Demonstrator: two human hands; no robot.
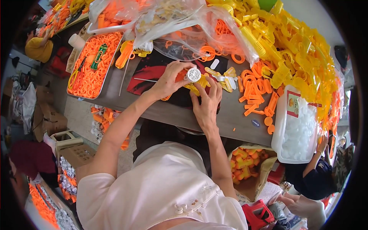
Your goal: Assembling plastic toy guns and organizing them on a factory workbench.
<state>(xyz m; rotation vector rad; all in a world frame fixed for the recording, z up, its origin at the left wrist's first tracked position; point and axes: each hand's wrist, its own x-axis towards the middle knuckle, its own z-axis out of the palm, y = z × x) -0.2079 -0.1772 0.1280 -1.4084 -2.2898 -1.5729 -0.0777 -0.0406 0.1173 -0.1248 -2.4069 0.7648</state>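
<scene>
Left hand (pixel 168 81) pinching white round-ended part (pixel 194 74) above the black-and-red mat (pixel 142 73), right hand (pixel 207 102) at yellow piece (pixel 193 89) over same mat, can't tell if gripped; looks like mid-assembly fitting, next move probably needs careful alignment.

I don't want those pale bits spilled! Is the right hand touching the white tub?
Apart. The head view shows it plainly: grey tabletop and loose orange parts lie between the right hand and the white tub.
</scene>
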